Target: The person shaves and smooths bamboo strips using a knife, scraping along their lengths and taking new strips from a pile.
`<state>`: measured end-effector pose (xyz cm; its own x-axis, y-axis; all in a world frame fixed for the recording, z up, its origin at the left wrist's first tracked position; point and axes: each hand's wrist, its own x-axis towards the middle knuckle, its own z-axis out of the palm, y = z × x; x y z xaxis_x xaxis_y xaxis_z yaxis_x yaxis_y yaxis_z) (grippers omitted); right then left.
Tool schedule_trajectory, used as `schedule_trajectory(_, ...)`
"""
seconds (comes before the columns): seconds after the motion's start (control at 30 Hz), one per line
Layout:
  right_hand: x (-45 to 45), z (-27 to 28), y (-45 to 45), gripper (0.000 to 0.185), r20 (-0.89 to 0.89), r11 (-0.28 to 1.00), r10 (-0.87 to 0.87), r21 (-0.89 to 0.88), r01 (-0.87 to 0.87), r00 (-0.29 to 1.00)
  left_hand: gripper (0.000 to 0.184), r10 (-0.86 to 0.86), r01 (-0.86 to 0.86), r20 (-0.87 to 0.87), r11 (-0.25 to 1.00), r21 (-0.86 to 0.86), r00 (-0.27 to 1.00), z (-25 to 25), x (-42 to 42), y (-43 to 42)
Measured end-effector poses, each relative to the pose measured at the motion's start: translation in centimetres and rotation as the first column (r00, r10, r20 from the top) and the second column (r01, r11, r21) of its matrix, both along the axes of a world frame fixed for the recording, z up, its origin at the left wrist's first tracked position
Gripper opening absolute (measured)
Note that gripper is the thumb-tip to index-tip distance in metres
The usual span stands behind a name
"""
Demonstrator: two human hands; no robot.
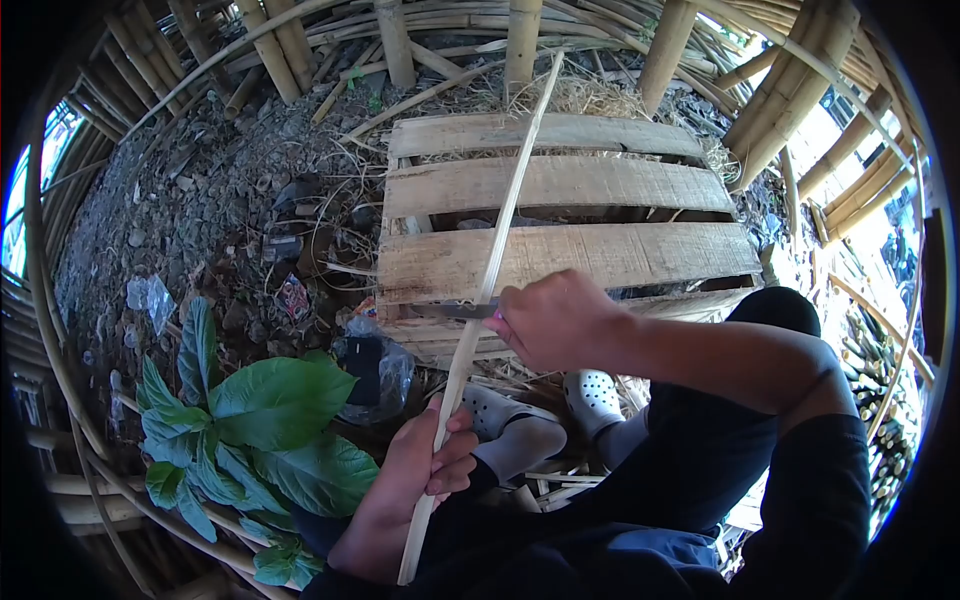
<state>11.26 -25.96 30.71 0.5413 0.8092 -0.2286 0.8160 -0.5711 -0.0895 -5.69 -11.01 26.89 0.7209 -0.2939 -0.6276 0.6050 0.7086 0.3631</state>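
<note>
A long, pale bamboo strip (515, 185) slants from low in front of my body up across a slatted wooden pallet (620, 185). My left hand (430, 460) is wrapped round its lower part, below the pallet's near edge. Higher up, my right hand (560, 320) is closed on the handle of a knife (450, 311); the handle is mostly hidden by the fingers. The knife's blade points left and lies across the strip, touching it near the pallet's front edge.
A broad-leaved green plant (270, 410) grows at the left, close to my left arm. Stony ground with plastic litter (155, 300) spreads behind it. Bamboo poles (522, 40) fence the far side. Cut bamboo sticks (880, 430) are piled at the right. My clogs (595, 395) stand before the pallet.
</note>
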Motion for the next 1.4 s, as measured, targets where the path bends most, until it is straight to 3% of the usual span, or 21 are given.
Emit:
schedule_trajectory(0.13,0.6,0.5,-0.5,0.043,0.012,0.99,0.128,-0.058,-0.127,0.992,0.035,-0.022,0.022,0.017,0.999,0.044,1.0,0.1,-0.2,-0.5)
schedule_trajectory(0.2,2.7,-0.1,-0.3,0.042,0.068,0.995,-0.096,-0.024,0.098,0.993,0.035,-0.014,0.014,0.0,0.999,0.031,1.0,0.2,-0.4,-0.6)
schedule_trajectory(0.23,2.3,-0.1,-0.3,0.042,0.065,0.995,-0.096,-0.024,0.097,0.993,0.035,-0.016,0.016,-0.004,0.999,0.044,1.0,0.4,-0.4,-0.5)
schedule_trajectory(0.33,-0.3,0.0,-0.8,0.044,-0.007,0.983,0.183,-0.009,-0.183,0.983,0.035,-0.023,0.022,0.013,0.998,0.061,1.0,0.2,-0.4,-0.5)
schedule_trajectory(0.37,0.3,-0.2,-0.7,0.044,-0.007,0.983,0.181,-0.009,-0.181,0.984,0.035,-0.029,0.028,0.026,0.998,0.061,0.999,0.0,-0.5,-0.6)
schedule_trajectory(0.47,4.1,-0.1,-0.1,0.045,0.045,0.992,-0.054,-0.111,0.058,0.998,0.036,-0.035,0.034,0.013,0.996,0.078,0.999,-0.1,-0.2,-0.4)
schedule_trajectory(0.5,3.8,-0.1,-0.2,0.045,0.045,0.992,-0.055,-0.114,0.059,0.998,0.036,-0.037,0.036,0.013,0.997,0.075,0.999,-0.1,-0.3,-0.4)
schedule_trajectory(0.57,2.5,0.4,-0.1,0.048,0.04,0.989,0.108,-0.108,-0.103,0.993,0.036,-0.032,0.03,0.016,0.997,0.075,0.999,0.1,-0.2,-0.5)
schedule_trajectory(0.6,1.1,0.7,-0.1,0.047,-0.049,0.983,0.134,-0.121,-0.139,0.99,0.036,-0.028,0.026,0.018,0.997,0.074,0.999,0.1,-0.2,-0.5)
schedule_trajectory(0.7,3.2,-0.1,-0.1,0.046,0.015,0.988,0.102,-0.114,-0.1,0.995,0.036,-0.026,0.026,-0.011,0.999,0.02,1.0,-0.4,-0.3,-0.2)
schedule_trajectory(0.73,4.5,0.3,0.3,0.046,0.056,0.988,0.007,-0.156,0.002,0.998,0.035,-0.003,0.003,-0.001,0.995,-0.103,1.0,-0.7,-0.2,0.2)
schedule_trajectory(0.77,5.6,0.4,0.1,0.047,0.155,0.995,-0.068,-0.067,0.079,0.986,0.035,0.025,-0.023,0.005,0.974,-0.224,1.0,-1.0,-0.3,0.4)
schedule_trajectory(0.83,4.6,0.7,0.5,0.047,0.09,0.984,-0.053,-0.164,0.067,0.994,0.034,0.022,-0.017,0.014,0.963,-0.267,1.0,-1.6,-0.4,0.5)
schedule_trajectory(0.9,1.6,0.4,0.3,0.048,0.063,0.985,0.151,-0.099,-0.144,0.987,0.034,0.027,-0.017,0.028,0.951,-0.31,0.999,-2.0,-0.4,0.6)
schedule_trajectory(0.93,1.6,0.1,0.2,0.048,0.05,0.986,0.167,-0.018,-0.166,0.985,0.033,0.035,-0.022,0.029,0.934,-0.356,0.999,-2.2,-0.3,0.6)
schedule_trajectory(1.07,3.9,-0.2,0.6,0.049,0.043,0.989,0.14,0.032,-0.141,0.989,0.032,0.082,-0.073,-0.008,0.84,-0.537,0.997,-2.9,0.4,1.3)
schedule_trajectory(1.17,1.2,0.0,0.9,0.051,0.018,0.994,0.085,-0.075,-0.083,0.996,0.031,0.07,-0.052,0.016,0.859,-0.51,0.997,-3.0,0.0,1.6)
schedule_trajectory(1.2,1.4,0.0,0.4,0.05,0.005,0.988,0.153,0.022,-0.153,0.988,0.03,0.079,-0.045,0.034,0.821,-0.569,0.996,-3.1,-0.3,1.3)
schedule_trajectory(1.33,4.5,-0.8,0.7,0.05,0.155,0.998,0.068,-0.018,-0.067,0.986,0.031,0.068,-0.051,0.013,0.845,-0.533,0.998,-3.1,0.3,1.8)
schedule_trajectory(1.4,2.3,0.0,0.7,0.051,0.103,0.993,0.113,-0.029,-0.11,0.988,0.031,0.058,-0.039,0.021,0.858,-0.513,0.998,-3.0,0.0,1.7)
